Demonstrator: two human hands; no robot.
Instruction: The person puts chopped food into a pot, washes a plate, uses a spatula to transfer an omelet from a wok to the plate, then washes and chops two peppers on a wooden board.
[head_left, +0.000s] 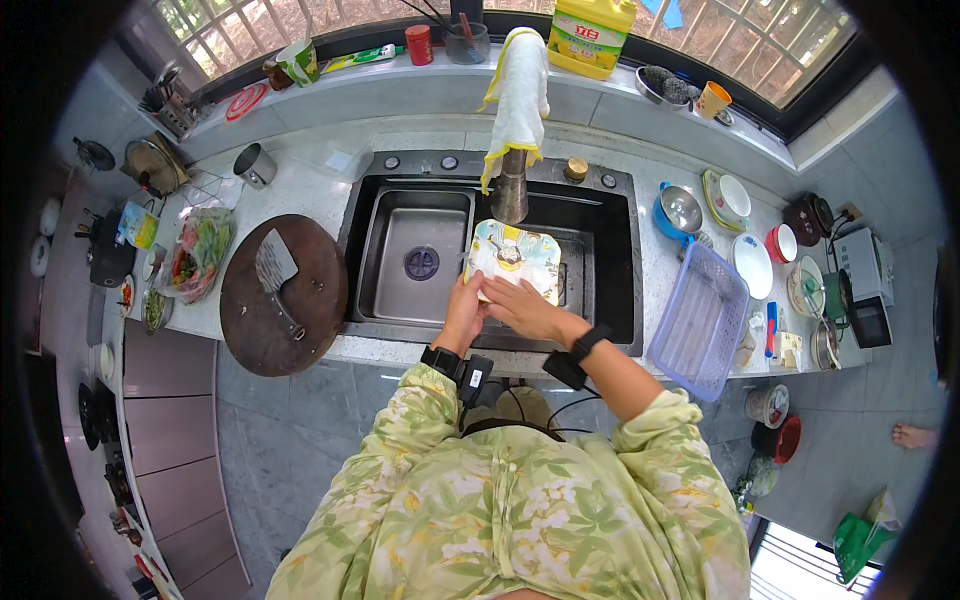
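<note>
A square plate (517, 255) with a colourful cartoon print is held tilted over the right basin of the black double sink (616, 300), just below the faucet spout (511, 199). My left hand (466, 304) grips its lower left edge, thumb on the printed face. Across the plate's lower part lies my right hand (525, 306), fingers stretched flat against the surface. The undersides of both hands are hidden. Over the faucet hangs a white cloth (519, 90) with yellow edging. The left basin (405, 292) shows a round drain strainer (421, 263).
Left of the sink, a slotted turner (276, 262) lies on a round cutting board (262, 330). A purple plastic basket (697, 322) overhangs the counter's front edge at right, near white plates (751, 264) and a blue-handled pot (679, 210). A detergent jug (591, 37) stands on the sill.
</note>
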